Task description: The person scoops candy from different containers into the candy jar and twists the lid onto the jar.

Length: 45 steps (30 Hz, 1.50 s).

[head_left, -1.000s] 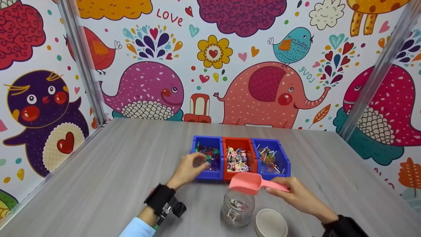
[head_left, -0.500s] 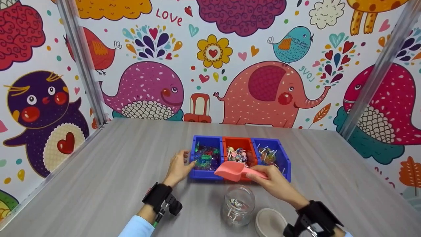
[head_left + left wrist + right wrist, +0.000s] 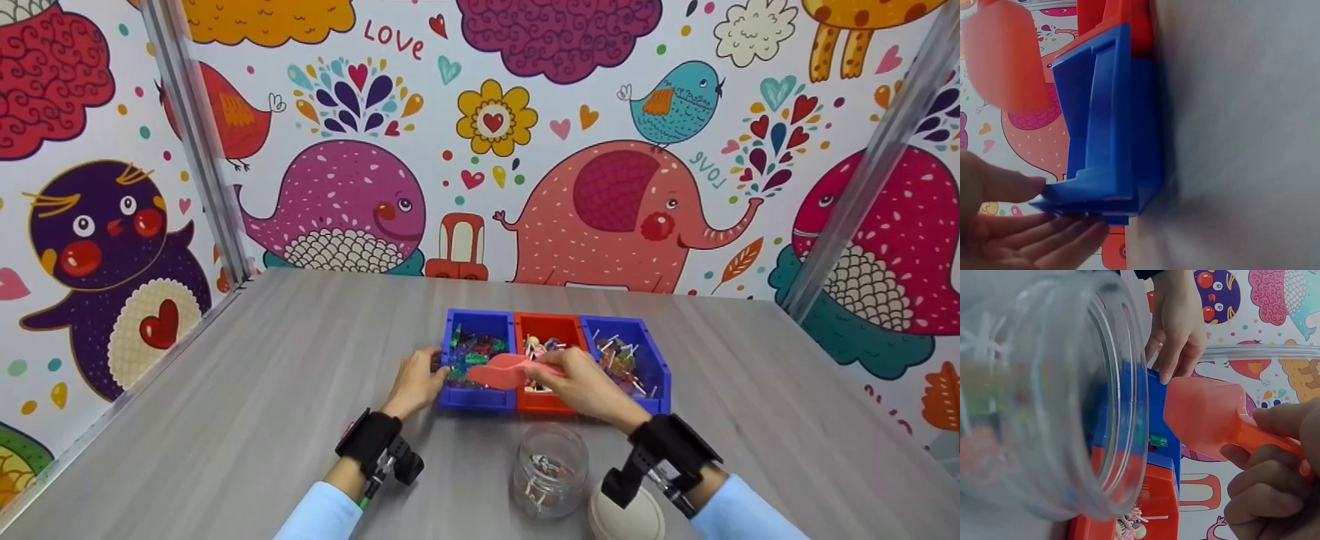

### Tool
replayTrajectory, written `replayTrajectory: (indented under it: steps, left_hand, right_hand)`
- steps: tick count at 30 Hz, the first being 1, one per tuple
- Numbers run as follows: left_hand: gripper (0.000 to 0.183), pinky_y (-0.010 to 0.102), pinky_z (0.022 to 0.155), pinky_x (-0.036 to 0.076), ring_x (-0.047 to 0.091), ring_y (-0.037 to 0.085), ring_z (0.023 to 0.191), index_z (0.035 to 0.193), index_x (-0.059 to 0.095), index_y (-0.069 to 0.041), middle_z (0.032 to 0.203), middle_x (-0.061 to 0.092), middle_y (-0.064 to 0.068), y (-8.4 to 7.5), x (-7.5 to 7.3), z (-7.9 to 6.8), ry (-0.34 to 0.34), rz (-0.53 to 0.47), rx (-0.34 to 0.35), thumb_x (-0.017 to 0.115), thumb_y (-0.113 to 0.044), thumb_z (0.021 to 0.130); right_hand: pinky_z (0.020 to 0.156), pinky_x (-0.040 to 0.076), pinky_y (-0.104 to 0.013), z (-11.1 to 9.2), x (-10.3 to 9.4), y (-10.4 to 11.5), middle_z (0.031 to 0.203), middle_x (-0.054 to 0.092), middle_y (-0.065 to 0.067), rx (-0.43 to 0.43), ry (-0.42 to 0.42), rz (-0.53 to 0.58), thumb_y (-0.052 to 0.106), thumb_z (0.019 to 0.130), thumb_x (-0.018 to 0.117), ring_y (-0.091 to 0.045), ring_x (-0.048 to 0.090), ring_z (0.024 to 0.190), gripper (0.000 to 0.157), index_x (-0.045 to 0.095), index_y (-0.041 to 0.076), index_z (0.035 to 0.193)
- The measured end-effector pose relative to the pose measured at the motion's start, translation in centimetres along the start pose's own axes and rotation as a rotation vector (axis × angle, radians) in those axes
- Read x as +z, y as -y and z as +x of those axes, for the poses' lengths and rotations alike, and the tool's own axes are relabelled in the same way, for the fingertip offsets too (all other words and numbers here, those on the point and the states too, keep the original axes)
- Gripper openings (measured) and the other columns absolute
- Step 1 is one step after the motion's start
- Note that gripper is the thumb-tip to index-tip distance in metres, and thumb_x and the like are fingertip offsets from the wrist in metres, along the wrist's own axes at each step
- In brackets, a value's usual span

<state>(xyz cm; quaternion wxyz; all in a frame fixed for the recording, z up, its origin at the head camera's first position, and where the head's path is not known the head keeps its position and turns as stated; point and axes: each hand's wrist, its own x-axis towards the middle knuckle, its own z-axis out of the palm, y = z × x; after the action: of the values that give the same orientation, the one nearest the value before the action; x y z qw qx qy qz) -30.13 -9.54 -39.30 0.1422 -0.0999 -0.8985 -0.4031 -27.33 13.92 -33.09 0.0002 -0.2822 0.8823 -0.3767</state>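
My right hand (image 3: 589, 382) grips the handle of a pink scoop (image 3: 498, 371), its blade over the left blue bin (image 3: 478, 398). That bin holds shiny green, purple and red wrapped candies (image 3: 471, 349). At the bin's left wall, my left hand (image 3: 415, 384) pinches the edge, thumb on the inner side and fingers outside, as the left wrist view shows. A clear glass jar (image 3: 551, 480) with some lollipops in it stands in front of the bins, uncovered. In the right wrist view the jar (image 3: 1072, 399) fills the left side, and the scoop (image 3: 1204, 410) appears clean of candy.
Joined to the left bin are a red bin (image 3: 546, 403) of striped lollipops and a right blue bin (image 3: 660, 375) of clear-wrapped lollipops. A round pale lid (image 3: 628, 517) lies right of the jar, partly under the right wrist camera. Patterned panels (image 3: 495, 187) enclose the table.
The scoop has moved left and forward from above the jar to over the left blue bin. My left hand went from above that bin to its left wall and holds it there.
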Motion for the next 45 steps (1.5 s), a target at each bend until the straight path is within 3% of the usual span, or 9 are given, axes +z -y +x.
replayTrajectory:
  steps: [7, 11, 15, 19, 22, 26, 32, 42, 45]
  left_hand:
    - [0.032, 0.043, 0.082, 0.046, 0.056, 0.037, 0.096, 0.109, 0.053, 0.016, 0.103, 0.059, 0.028, 0.0, 0.2, 0.3, 0.010, 0.004, -0.002, 0.058, 0.000, 0.082]
    - [0.033, 0.044, 0.084, 0.045, 0.055, 0.038, 0.098, 0.110, 0.053, 0.016, 0.104, 0.058, 0.029, 0.0, 0.3, 0.3, 0.011, 0.013, -0.001, 0.058, 0.001, 0.081]
    - [0.033, 0.043, 0.084, 0.045, 0.056, 0.038, 0.097, 0.110, 0.052, 0.016, 0.103, 0.058, 0.029, 0.1, 0.4, 0.3, 0.013, 0.002, -0.004, 0.058, 0.001, 0.081]
    - [0.034, 0.043, 0.084, 0.045, 0.056, 0.038, 0.097, 0.111, 0.051, 0.017, 0.105, 0.057, 0.030, 0.1, 0.4, 0.2, 0.015, -0.001, -0.008, 0.057, 0.001, 0.082]
    - [0.034, 0.044, 0.085, 0.044, 0.054, 0.039, 0.099, 0.112, 0.051, 0.017, 0.106, 0.056, 0.031, 0.1, 0.3, 0.2, 0.014, 0.006, -0.006, 0.057, 0.001, 0.082]
    - [0.033, 0.043, 0.083, 0.046, 0.056, 0.038, 0.096, 0.110, 0.052, 0.017, 0.103, 0.058, 0.029, 0.1, 0.3, 0.2, 0.001, 0.009, 0.009, 0.057, 0.001, 0.082]
    - [0.032, 0.042, 0.080, 0.047, 0.057, 0.037, 0.094, 0.109, 0.052, 0.017, 0.100, 0.059, 0.029, 0.2, 0.4, 0.2, -0.014, 0.015, 0.022, 0.057, 0.002, 0.082]
    - [0.032, 0.043, 0.082, 0.046, 0.057, 0.038, 0.094, 0.109, 0.052, 0.017, 0.100, 0.059, 0.029, 0.1, 0.4, 0.2, -0.020, 0.024, 0.022, 0.058, 0.001, 0.082]
    - [0.033, 0.043, 0.081, 0.046, 0.057, 0.038, 0.094, 0.110, 0.052, 0.017, 0.101, 0.058, 0.030, 0.1, 0.4, 0.2, -0.018, 0.032, 0.021, 0.057, 0.001, 0.082]
  right_hand:
    - [0.044, 0.027, -0.019, 1.2, 0.1, 0.6, 0.056, 0.038, 0.003, 0.041, -0.001, -0.061, 0.025, 0.088, 0.054, -0.009, 0.035, 0.048, 0.027, 0.066, 0.000, 0.088]
    - [0.041, 0.022, -0.020, 1.8, 0.1, 1.0, 0.051, 0.032, 0.004, 0.063, -0.017, -0.127, 0.019, 0.087, 0.057, -0.009, 0.030, 0.043, 0.024, 0.066, 0.000, 0.076]
    - [0.039, 0.017, -0.021, 2.7, 0.1, 1.7, 0.047, 0.027, 0.005, 0.152, -0.027, -0.161, 0.019, 0.084, 0.060, -0.009, 0.025, 0.039, 0.028, 0.062, 0.003, 0.061]
    - [0.038, 0.017, -0.022, 3.8, 0.2, 2.5, 0.046, 0.024, 0.003, 0.298, -0.030, -0.200, 0.026, 0.083, 0.062, -0.010, 0.024, 0.037, 0.041, 0.047, 0.009, 0.049]
    - [0.038, 0.019, -0.022, 4.7, 0.3, 3.2, 0.047, 0.024, 0.002, 0.402, -0.024, -0.254, 0.029, 0.082, 0.063, -0.011, 0.026, 0.039, 0.042, 0.043, 0.010, 0.051]
    - [0.040, 0.027, -0.023, 5.9, 0.4, 4.0, 0.054, 0.034, 0.001, 0.478, 0.008, -0.370, 0.031, 0.080, 0.065, -0.013, 0.036, 0.046, 0.030, 0.053, 0.006, 0.068]
    - [0.045, 0.038, -0.026, 7.3, 0.6, 5.0, 0.077, 0.059, -0.006, 0.485, 0.076, -0.474, 0.030, 0.079, 0.066, -0.018, 0.051, 0.061, 0.035, 0.062, 0.000, 0.096]
    - [0.056, 0.047, -0.032, 7.6, 1.6, 4.7, 0.090, 0.063, -0.011, 0.484, 0.049, -0.495, 0.029, 0.079, 0.067, -0.022, 0.054, 0.067, 0.041, 0.060, -0.001, 0.105]
    - [0.060, 0.050, -0.036, 7.4, 2.2, 4.4, 0.084, 0.063, -0.011, 0.467, 0.043, -0.493, 0.029, 0.080, 0.066, -0.022, 0.055, 0.066, 0.038, 0.060, -0.002, 0.103]
